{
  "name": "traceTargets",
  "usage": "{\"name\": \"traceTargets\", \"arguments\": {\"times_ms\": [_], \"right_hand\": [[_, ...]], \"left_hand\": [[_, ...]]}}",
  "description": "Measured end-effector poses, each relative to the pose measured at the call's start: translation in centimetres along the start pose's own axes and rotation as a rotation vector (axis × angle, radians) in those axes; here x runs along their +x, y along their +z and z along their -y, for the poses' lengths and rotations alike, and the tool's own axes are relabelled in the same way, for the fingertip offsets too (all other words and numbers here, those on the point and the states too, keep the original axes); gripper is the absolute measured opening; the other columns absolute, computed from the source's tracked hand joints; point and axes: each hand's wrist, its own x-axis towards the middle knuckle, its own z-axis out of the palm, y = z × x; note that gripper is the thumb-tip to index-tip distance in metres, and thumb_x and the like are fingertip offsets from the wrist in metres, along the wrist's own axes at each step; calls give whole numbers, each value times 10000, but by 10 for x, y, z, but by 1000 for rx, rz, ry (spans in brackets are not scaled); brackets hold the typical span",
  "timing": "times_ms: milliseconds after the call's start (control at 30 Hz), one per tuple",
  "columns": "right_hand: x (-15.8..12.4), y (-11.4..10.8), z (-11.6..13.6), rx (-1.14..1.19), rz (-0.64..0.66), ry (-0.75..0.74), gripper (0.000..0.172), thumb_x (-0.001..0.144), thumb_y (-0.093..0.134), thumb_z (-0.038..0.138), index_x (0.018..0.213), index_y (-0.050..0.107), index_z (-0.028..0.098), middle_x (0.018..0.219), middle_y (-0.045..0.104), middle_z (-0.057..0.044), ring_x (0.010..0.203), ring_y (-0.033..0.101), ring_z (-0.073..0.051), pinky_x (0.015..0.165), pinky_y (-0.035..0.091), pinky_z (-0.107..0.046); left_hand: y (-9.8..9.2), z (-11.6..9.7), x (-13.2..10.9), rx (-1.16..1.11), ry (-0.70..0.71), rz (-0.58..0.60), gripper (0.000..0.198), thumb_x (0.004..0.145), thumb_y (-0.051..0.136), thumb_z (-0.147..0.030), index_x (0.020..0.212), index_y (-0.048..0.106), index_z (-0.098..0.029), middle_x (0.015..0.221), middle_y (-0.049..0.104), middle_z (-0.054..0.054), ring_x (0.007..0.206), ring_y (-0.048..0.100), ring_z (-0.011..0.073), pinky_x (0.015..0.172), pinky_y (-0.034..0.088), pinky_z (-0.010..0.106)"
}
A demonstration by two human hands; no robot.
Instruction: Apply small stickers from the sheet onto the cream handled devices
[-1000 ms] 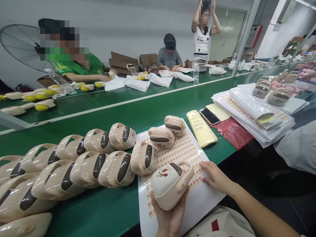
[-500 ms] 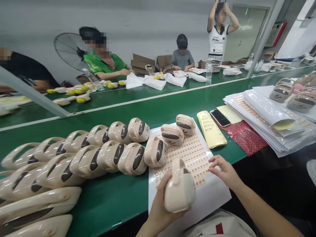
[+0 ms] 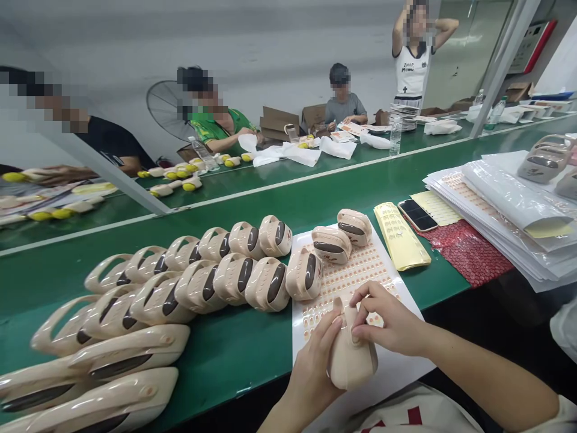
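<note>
While the left hand (image 3: 313, 364) grips a cream, glossy, rounded plastic casing (image 3: 354, 368) with a loop handle, the right hand (image 3: 394, 322) sets thumb and forefinger narrowly at the handle's side; cannot tell if anything sits between them. Casing likely light, stiff, a bit slick, finish perhaps scuffable; best hold round the body, loop as second choice. It lies against the left fingers, just under the right fingertips, above a white sheet with rows of small orange marks (image 3: 360, 267).

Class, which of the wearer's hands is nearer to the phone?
Right. The right hand, touching the beige case, is below and slightly left of the phone in the picture; the left hand, gripping the case, is lower and farther left.
</note>
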Motion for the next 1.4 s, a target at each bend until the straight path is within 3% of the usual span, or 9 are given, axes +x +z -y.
{"name": "traceTargets", "arguments": {"times_ms": [167,300,600,733,933,1033,1200,1300,1400], "right_hand": [[2,-4,7,-42,56,-1,130,719,643,99,673,593,210,936,525,-28,932,543,-179,860,471,-378],[4,-3,11,-78,73,20,136,697,666,71,672,600,187,925,522,-36,925,536,-172,844,471,-352],[-9,5,2,-390,-152,-466,44,843,554,199,845,568,158,966,549,-90,886,502,-184,752,468,-322],[-15,10,0,-569,-143,-521,275,877,501,241,1130,500,132,1064,540,-134,946,492,-222,795,453,-373],[-12,14,-8,-332,-7,-238,693,845,526,403,1391,175,161,1349,328,-173,1253,327,-265,997,363,-420],[-4,17,-9,-49,95,-109,626,824,527,439,1334,258,195,1331,331,-133,1266,308,-238,1042,310,-412],[5,22,-14,166,57,8,452,785,512,527,1081,433,194,1059,417,-89,1032,433,-216,916,391,-391],[9,17,-25,198,86,82,419,828,427,560,1032,463,196,1012,454,-80,981,448,-213,875,384,-380],[12,10,-37,227,216,99,465,820,408,608,1009,503,194,970,501,-69,919,479,-207,813,388,-353]], "left_hand": [[1,0,-2,84,45,-1,860,530,771,-128,1304,433,-285,1330,497,107,1181,486,343,938,435,474],[0,-4,0,325,134,86,845,652,689,-187,1380,261,-222,1330,470,181,1200,471,327,880,486,472],[1,-7,1,440,140,81,826,696,657,-291,1372,190,-204,1283,489,208,1161,507,324,827,523,451],[0,-7,1,420,96,50,821,683,670,-299,1360,215,-209,1275,499,199,1150,517,322,814,530,443],[-1,-9,2,423,141,34,848,695,675,-334,1377,184,-220,1275,504,188,1141,526,317,827,526,438],[0,-10,3,399,210,27,806,740,637,-309,1389,172,-197,1265,494,209,1165,505,313,854,510,443],[4,-10,3,274,247,72,854,721,660,-304,1399,145,-242,1270,474,190,1165,501,306,844,509,424],[9,-5,-8,143,161,95,970,649,731,-308,1398,115,-317,1302,458,165,1173,490,327,886,470,468],[16,4,-26,-176,-5,108,1078,548,792,-380,1393,121,-363,1357,420,145,1190,462,375,944,389,559]]}}
